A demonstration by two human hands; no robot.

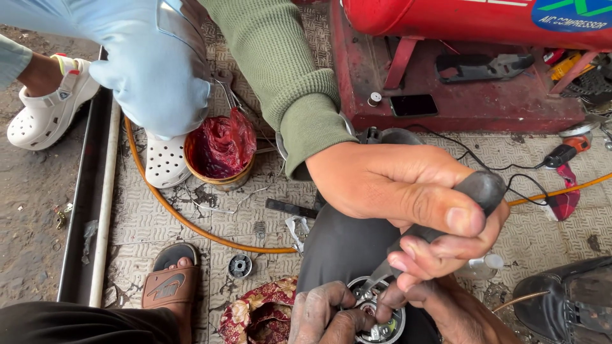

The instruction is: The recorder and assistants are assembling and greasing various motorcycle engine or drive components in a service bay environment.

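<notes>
Two greasy hands work at the lower edge of the view, both on a round metal hub that lies between them. The left hand has its fingers curled in and pinched on the hub's near side. The right hand lays its fingertips against the hub's rim; most of it is cut off by the edge of the view, so I cannot tell how firmly it grips. The hub sits on a black rounded cover that stretches away just beyond the hands.

Directly above both hands a co-worker's hand, coming out of a green knitted sleeve, is closed around the black handle of a tool. The tool's thin metal shaft slants down to the hub, just beyond the left hand's fingertips.

Left of the left hand lies a red flowered cloth, and further left a foot in a brown sandal. Beyond the cloth, a small metal ring rests on the floor, which is covered with worn, patterned matting. An orange hose curves across it. Well beyond the left hand stands a tub of red grease, next to the co-worker's white clogs. Far beyond the right hand stands a red air compressor.
</notes>
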